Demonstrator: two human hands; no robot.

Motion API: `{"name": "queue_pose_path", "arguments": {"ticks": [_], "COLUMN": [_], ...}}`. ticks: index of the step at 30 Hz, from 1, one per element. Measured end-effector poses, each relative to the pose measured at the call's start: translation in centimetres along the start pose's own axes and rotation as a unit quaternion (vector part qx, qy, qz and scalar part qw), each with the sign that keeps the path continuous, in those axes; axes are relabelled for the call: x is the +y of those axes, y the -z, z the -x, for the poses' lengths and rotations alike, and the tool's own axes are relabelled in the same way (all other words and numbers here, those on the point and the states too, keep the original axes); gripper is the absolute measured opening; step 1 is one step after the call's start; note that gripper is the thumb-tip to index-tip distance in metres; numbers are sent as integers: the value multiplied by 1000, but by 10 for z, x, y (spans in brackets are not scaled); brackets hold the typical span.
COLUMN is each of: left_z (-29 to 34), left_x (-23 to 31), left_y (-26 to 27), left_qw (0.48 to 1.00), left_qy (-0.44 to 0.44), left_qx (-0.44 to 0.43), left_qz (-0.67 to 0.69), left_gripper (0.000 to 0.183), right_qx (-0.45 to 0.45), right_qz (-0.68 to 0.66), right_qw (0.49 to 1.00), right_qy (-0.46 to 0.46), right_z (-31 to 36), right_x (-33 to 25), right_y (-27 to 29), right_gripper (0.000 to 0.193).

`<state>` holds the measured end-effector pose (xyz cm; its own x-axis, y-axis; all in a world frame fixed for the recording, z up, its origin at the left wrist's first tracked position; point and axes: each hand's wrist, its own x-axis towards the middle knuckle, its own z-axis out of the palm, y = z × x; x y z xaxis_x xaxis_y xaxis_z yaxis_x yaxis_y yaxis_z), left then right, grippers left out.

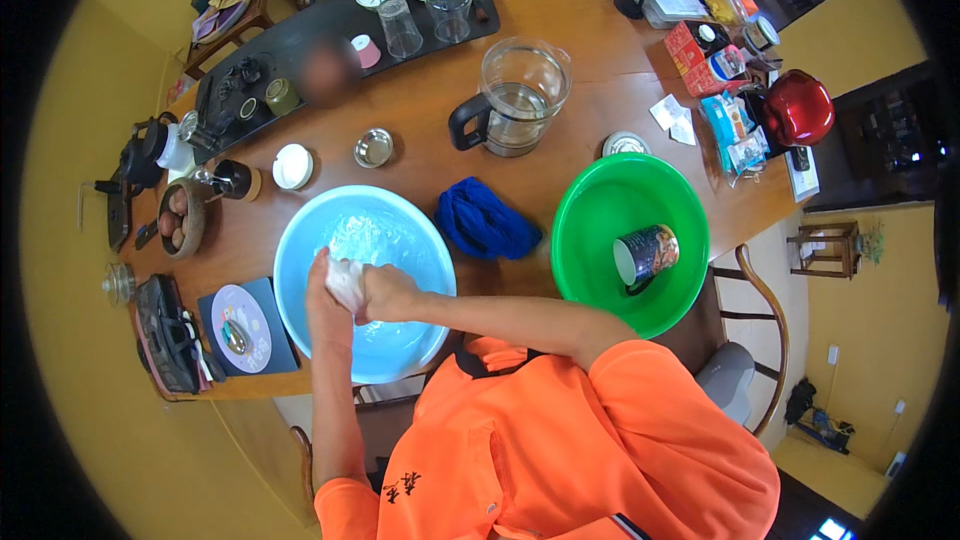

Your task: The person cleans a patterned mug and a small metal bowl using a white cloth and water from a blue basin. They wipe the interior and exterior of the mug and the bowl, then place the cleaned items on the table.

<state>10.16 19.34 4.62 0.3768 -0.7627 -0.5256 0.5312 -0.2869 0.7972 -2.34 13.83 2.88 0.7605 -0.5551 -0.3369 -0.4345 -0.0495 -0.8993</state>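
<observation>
Lower left of frame: my left hand and right hand closed on white cloth above blue basin. Squeeze over basin centre, keeping drips off tabletop.

A green basin holds a mug, beside a blue cloth

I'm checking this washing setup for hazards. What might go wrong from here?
The blue basin reaches the table edge nearest the person; both hands, left hand and right hand, squeezing the white cloth might tip it or slop water. Splashes could reach the blue cloth beside it.
</observation>
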Motion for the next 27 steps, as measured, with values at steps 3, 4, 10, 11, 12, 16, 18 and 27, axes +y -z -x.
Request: {"name": "queue_pose_path", "arguments": {"ticks": [3,4,10,11,12,16,18,27], "left_z": [-1,-4,12,14,14,9,12,-7], "left_x": [20,15,11,12,11,16,22,41], "left_y": [20,30,-27,-33,-38,-26,-22,-19], "left_qw": [988,983,896,864,829,826,893,993], "left_qy": [13,9,-110,-134,-155,-180,-115,-69], "left_qx": [-125,-143,-312,-345,-379,-457,-350,-93], "left_qz": [89,116,297,340,382,276,258,-2], "left_gripper": [65,67,71,68,65,52,33,22], "right_qx": [-62,-94,-321,-324,-299,-239,-267,-215], "right_qz": [-408,-527,-804,-811,-825,-842,-813,-523], "right_qw": [905,833,494,479,472,474,515,808], "right_qy": [-104,-139,-86,-87,-82,-100,-52,-167], "right_z": [4,5,39,41,43,48,35,-7], "right_x": [-4,-9,-46,-45,-48,-66,-48,-31], "right_y": [-4,-7,-6,-9,-7,18,14,23], "right_gripper": [42,34,49,48,47,38,35,26]}}
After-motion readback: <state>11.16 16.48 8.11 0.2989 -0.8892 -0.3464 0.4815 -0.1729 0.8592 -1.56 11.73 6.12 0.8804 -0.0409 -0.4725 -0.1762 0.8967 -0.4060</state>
